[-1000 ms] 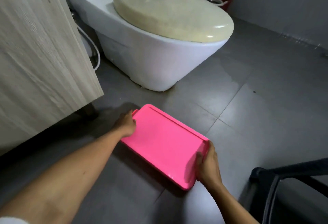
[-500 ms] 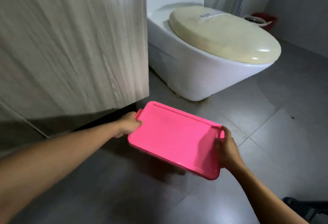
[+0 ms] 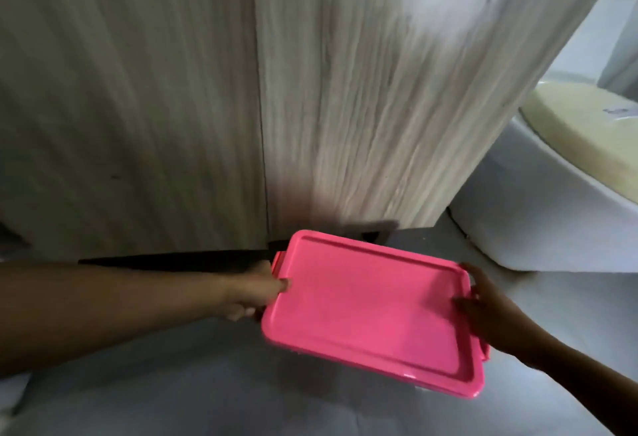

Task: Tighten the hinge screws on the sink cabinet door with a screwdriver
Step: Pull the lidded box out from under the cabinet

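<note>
Grey tiled floor (image 3: 207, 384) fills the near ground, smooth and dully lit. Up ahead stands a pale wood-grain cabinet front (image 3: 362, 107), a thin vertical seam splitting its panels, with a soft bright patch of light high on the right panel. A dark gap runs beneath it. Far right, a white toilet (image 3: 538, 228) with a cream-yellow seat lid (image 3: 587, 139), shut.

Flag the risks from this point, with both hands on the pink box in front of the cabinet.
1. The flat pink plastic box is tilted, held only at its short ends by the left hand and right hand; it could slip.
2. Its far edge is near the closed wood-grain cabinet doors; it may bump them.
3. The white toilet bowl crowds the right side.
</note>
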